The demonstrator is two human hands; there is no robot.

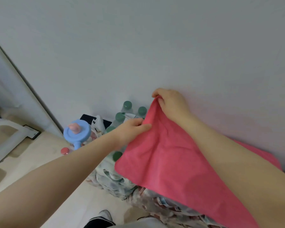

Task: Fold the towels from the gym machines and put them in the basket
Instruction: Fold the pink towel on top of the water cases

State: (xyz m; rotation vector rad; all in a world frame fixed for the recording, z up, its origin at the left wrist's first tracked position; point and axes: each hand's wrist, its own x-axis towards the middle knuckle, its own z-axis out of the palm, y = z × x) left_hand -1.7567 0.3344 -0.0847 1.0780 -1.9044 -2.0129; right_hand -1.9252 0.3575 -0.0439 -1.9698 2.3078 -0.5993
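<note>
The soft pink microfibre towel [171,155] is up in the air in front of the pale wall, above the shrink-wrapped pack of green-capped water bottles [122,117] on the floor. The right hand [171,104] pinches its top corner, fingers curled tight on the cloth; the left hand [132,127], lower and nearer the bottles, has its fingers clamped on the edge just beneath. The cloth hangs loose and creased, perhaps doubled once, so I'd judge the folding barely begun. No basket is in sight from here, nor any other towel, so the stowing is all left to do.
</note>
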